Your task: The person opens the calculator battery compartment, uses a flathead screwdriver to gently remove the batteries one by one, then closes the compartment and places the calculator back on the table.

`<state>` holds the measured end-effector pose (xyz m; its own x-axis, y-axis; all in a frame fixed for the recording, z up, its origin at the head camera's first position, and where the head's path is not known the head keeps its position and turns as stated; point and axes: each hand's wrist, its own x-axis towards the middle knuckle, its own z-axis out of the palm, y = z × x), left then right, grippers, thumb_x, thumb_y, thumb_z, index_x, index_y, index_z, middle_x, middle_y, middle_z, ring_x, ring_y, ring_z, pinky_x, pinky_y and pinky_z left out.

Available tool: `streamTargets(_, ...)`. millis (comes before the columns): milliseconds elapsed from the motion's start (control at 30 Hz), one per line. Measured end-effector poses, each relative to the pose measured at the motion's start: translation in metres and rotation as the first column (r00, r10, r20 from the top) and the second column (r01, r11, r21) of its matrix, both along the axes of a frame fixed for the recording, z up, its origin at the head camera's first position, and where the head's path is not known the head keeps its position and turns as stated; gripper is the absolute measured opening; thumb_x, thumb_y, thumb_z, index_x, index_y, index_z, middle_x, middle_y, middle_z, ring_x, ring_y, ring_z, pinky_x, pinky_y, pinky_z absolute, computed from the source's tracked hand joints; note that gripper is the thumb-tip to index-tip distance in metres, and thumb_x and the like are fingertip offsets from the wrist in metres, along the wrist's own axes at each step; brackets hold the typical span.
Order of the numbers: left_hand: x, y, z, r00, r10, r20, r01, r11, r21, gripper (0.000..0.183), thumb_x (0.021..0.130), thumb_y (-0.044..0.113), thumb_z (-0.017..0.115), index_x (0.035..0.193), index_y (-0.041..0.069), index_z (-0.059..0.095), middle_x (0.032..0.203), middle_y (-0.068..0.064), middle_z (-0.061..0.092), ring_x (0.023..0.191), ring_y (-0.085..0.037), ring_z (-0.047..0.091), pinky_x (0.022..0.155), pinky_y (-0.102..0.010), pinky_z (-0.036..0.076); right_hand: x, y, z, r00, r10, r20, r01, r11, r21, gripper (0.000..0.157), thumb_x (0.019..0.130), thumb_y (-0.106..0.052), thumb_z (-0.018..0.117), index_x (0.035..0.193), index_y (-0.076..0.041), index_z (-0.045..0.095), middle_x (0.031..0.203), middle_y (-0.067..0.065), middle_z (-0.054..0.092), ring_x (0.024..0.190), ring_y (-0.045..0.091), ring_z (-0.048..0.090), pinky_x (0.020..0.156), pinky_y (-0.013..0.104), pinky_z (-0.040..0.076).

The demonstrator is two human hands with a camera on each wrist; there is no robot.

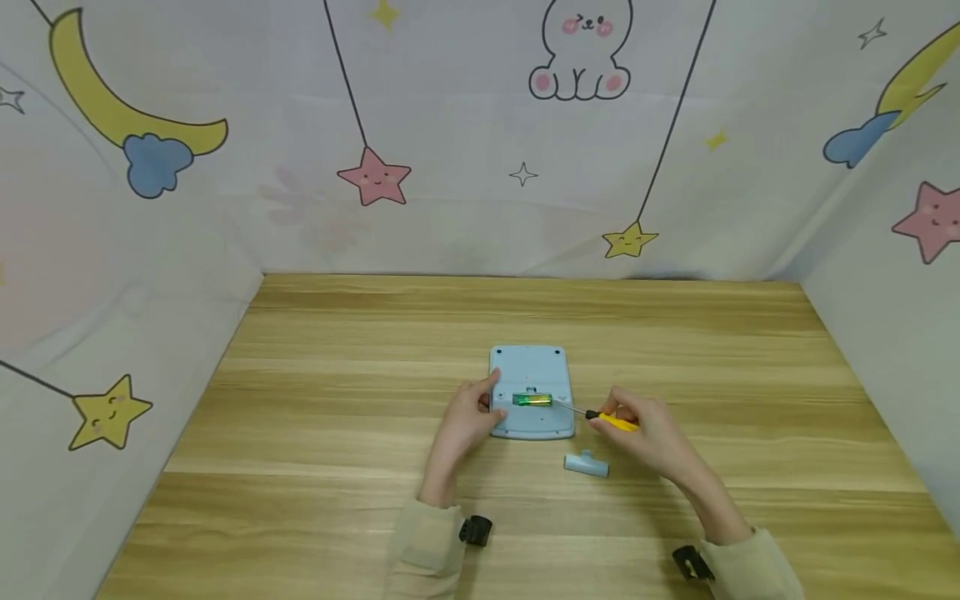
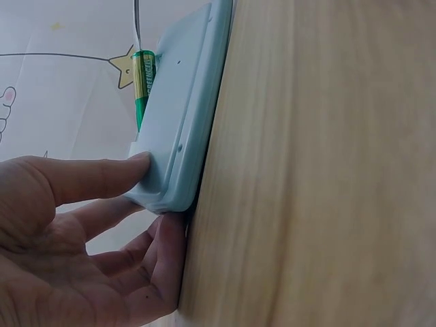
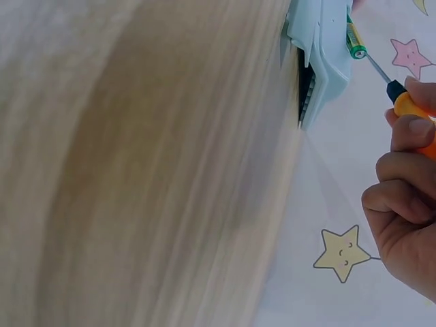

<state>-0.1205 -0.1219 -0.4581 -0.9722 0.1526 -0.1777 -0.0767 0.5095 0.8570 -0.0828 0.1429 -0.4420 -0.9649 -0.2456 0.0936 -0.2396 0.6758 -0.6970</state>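
"Two hands work on one light-blue device [image 1: 528,367]; where is it, and which face is up?"

"Taking 12 o'clock as the far edge of the wooden table [image 1: 315,400], it lies on the table between the hands, underside up. This exposes the green battery [image 1: 532,400] set crosswise in its back."

"State the left hand [image 1: 467,417]."

"It is at 8 to 9 o'clock of the device. The thumb bears on the upper face and the bent fingers meet the side edge, so the device is gripped from one side. The hold appears chosen to brace it against a sideways push and to leave the battery uncovered."

"And the right hand [image 1: 651,433]?"

"It is between 3 and 4 o'clock, fingers curled about the yellow handle of a screwdriver [image 1: 619,422]. The grip sits close to the shaft, presumably for fine control. The tip appears to meet the battery's 3 o'clock end, with the shaft inclined above the table."

"Is the battery flush?"

"No; in both wrist views that end stands proud of the surface. Its full seating cannot be told."

"Why is the cover [image 1: 587,464] apart?"

"It lies detached at 5 o'clock, near the device, likely to keep it within reach yet clear of the tool"
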Motion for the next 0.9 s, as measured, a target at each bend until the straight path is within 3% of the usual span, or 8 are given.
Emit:
streamTargets(233,0.0001,-0.0007,-0.0005,1.000,-0.008,0.003,0.008,1.000,0.004,0.062,0.082,0.002,0.069,0.141,0.007,0.048,0.095,-0.015,0.047,0.080,-0.018,0.042,0.065,-0.023,0.037,0.0058,0.0009,0.0008,0.992,-0.100,0.078,0.099,0.995,0.007,0.018,0.087,-0.026,0.071,0.094,-0.013,0.064,0.070,0.001,0.065,0.053,0.004,0.038,0.048,0.019,0.031)
streamTargets(467,0.0003,-0.0020,-0.0007,1.000,-0.005,0.012,0.005,1.000,0.011,0.063,0.082,0.000,0.069,0.141,0.007,0.047,0.095,-0.015,0.047,0.080,-0.019,0.042,0.065,-0.024,0.037,0.0080,0.0017,-0.0011,0.987,-0.161,0.026,0.159,0.985,0.060,0.019,0.089,-0.028,0.068,0.094,-0.010,0.067,0.061,-0.002,0.053,0.050,0.005,0.039,0.047,0.021,0.034)
streamTargets(633,0.0004,-0.0021,-0.0016,1.000,-0.007,0.010,0.007,1.000,0.010,0.063,0.082,0.000,0.069,0.141,0.008,0.047,0.095,-0.014,0.046,0.080,-0.018,0.042,0.065,-0.023,0.038,0.0090,0.0034,-0.0024,0.984,-0.178,-0.029,0.180,0.982,0.061,0.017,0.089,-0.026,0.068,0.093,-0.009,0.065,0.073,0.003,0.066,0.065,0.013,0.055,0.060,0.029,0.047)
streamTargets(900,-0.0001,-0.0018,-0.0027,1.000,-0.006,0.013,0.006,1.000,0.009,0.063,0.082,0.000,0.069,0.141,0.008,0.047,0.095,-0.014,0.047,0.080,-0.018,0.043,0.065,-0.023,0.038,0.0098,0.0074,-0.0018,0.974,-0.219,-0.051,0.222,0.972,0.077,0.017,0.088,-0.023,0.069,0.094,-0.008,0.065,0.076,0.001,0.062,0.066,0.009,0.046,0.059,0.021,0.038)
